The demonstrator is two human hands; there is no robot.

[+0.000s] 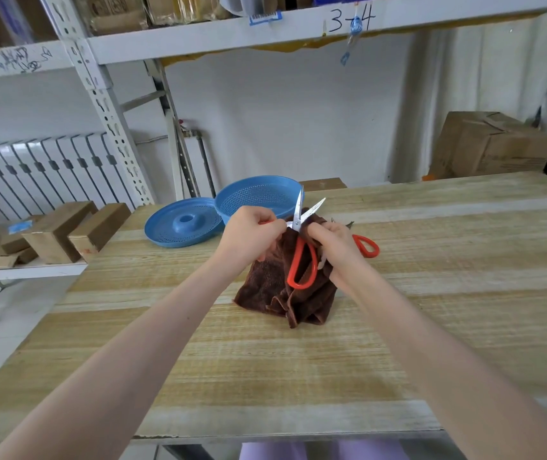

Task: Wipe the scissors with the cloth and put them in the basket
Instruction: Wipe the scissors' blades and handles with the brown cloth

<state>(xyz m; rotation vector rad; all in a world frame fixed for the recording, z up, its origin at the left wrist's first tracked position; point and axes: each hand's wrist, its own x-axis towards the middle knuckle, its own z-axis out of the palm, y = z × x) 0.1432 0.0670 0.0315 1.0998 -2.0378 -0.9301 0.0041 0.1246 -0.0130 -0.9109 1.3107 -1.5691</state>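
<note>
The scissors [298, 218] are held up over the table [298, 360], just in front of the basket [232, 194], with the blades parted and pointing up and away. One red handle is gripped in the curled fingers of the left hand [248, 234]. The other handle hangs free against the cloth [265, 287]. The cloth is pinched by the right hand [335, 247] against the metal near the pivot, and its lower folds rest on the table.

The step in hand is judged to be the wiping, and the basket has not yet been used. For a good wipe, each blade should be wrapped in the cloth and stroked from the pivot out to the tip, never towards the fingers. Thick folds should be kept between the pads and the edge. The handle should be held firmly so that the blades cannot snap together on the cloth or a finger. The pivot, where dirt tends to collect, is best given a separate rub.

A second pair [366, 245] with a red handle lies on the table behind the right hand. A blue lid [182, 227] lies beside the basket.
</note>
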